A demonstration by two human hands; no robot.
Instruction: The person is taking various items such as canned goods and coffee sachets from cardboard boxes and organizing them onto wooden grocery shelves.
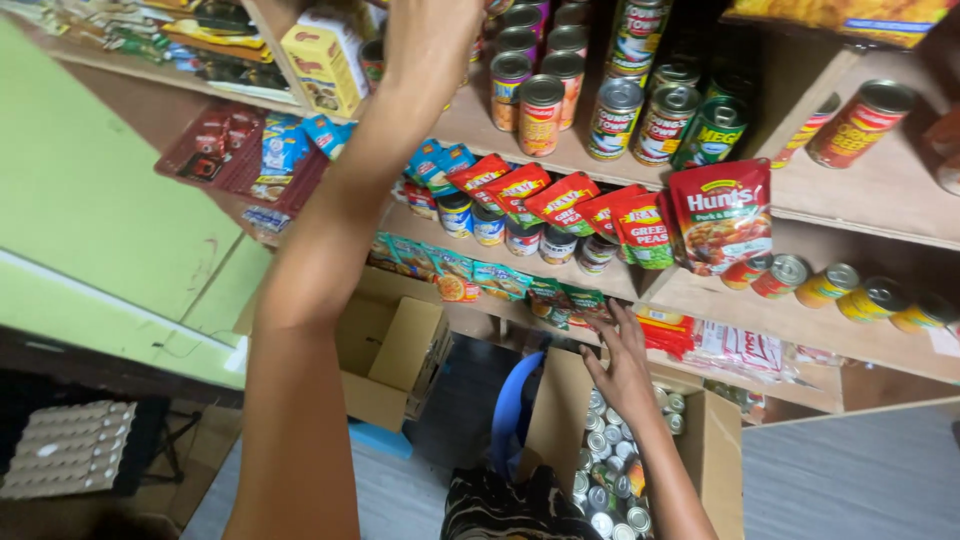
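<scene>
Left hand point(432, 40) was way up at the top wooden shelf point(880, 200) among the stacked round metal tins point(541, 115); its grip was cut off by the frame, so couldn't tell what it had. Right hand point(622, 362) was down low, fingers spread flat and holding nothing, just over the open brown cardboard box point(722, 450) full of small silver-topped cans point(607, 495).

Above the matt brown cardboard box point(712, 440) we see bare, unfinished wooden shelves point(860, 190). On them stand glossy metal cans point(541, 115) with paper labels, and shiny plastic pouches point(721, 215). Inside the box, bright metal can tops point(610, 480) show.
</scene>
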